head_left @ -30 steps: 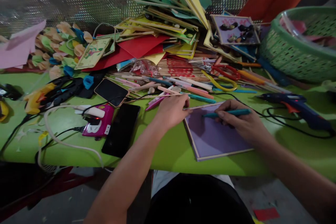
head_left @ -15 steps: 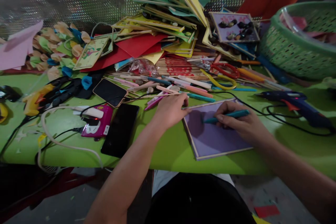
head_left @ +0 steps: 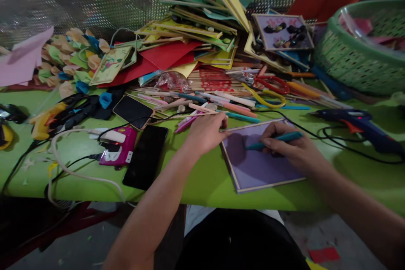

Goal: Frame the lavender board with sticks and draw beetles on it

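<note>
A purple square card with a pale stick border point(head_left: 262, 173) lies flat near the table's front edge. My right hand point(head_left: 286, 143) is closed around a teal marker pen point(head_left: 289, 136), its tip on or just above the purple surface. At the card's upper left corner rests my left hand point(head_left: 207, 133), holding nothing that I can see. Its thumb reaches the border, while the other fingers are bent and partly hidden, with a gap between them and the thumb. Several loose pens and a teal pen point(head_left: 242, 117) lie just beyond this hand.
A blue glue gun point(head_left: 360, 120) with its cable lies right, below a green basket point(head_left: 344, 59). Scissors point(head_left: 272, 85) and framed cards point(head_left: 190, 25) are piled behind. Left are a black phone point(head_left: 145, 156), a magenta power strip point(head_left: 126, 147) and a yellow glue gun point(head_left: 47, 120).
The camera view has shifted very slightly. Both hands, the pen and the card stay practically where they were.
</note>
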`<action>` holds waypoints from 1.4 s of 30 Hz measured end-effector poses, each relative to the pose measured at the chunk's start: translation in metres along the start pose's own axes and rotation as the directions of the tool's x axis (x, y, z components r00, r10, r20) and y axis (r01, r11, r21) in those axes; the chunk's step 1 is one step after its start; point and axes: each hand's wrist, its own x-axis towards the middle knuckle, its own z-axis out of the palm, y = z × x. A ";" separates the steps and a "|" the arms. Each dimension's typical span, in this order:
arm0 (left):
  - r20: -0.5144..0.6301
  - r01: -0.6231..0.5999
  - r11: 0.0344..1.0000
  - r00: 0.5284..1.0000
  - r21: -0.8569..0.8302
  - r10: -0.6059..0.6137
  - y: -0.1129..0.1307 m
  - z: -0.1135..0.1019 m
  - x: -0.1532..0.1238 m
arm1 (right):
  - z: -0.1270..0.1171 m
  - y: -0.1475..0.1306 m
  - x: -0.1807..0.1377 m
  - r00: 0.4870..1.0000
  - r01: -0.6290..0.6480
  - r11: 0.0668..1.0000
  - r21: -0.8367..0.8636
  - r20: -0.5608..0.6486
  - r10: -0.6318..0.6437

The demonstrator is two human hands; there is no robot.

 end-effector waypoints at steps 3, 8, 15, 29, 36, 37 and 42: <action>-0.002 -0.005 1.000 1.000 -0.001 0.005 0.000 0.000 0.000 | 0.001 0.000 0.001 0.999 0.034 0.999 -0.014 -0.014 -0.035; 0.016 0.011 1.000 1.000 0.004 -0.011 0.002 -0.002 -0.001 | 0.001 0.000 0.001 0.999 -0.037 0.999 -0.020 0.019 0.038; 0.006 0.010 1.000 1.000 0.001 -0.010 0.002 -0.002 -0.001 | 0.000 -0.001 0.000 0.998 -0.053 0.998 -0.019 0.024 0.053; 0.011 0.012 1.000 1.000 -0.006 -0.012 -0.001 0.000 0.000 | -0.001 0.004 -0.001 0.999 -0.036 0.999 -0.012 0.027 0.036; -0.002 -0.010 1.000 1.000 0.002 0.010 -0.001 0.001 0.000 | -0.004 0.007 0.002 0.991 0.008 0.999 0.037 -0.137 -0.002; -0.004 -0.012 1.000 1.000 0.002 0.012 -0.001 0.001 0.000 | -0.004 0.006 0.002 0.989 -0.001 0.999 0.046 -0.148 0.008; 0.001 -0.007 1.000 1.000 -0.004 0.007 0.000 0.000 -0.001 | -0.001 0.001 0.003 0.993 -0.027 0.998 0.054 -0.109 0.033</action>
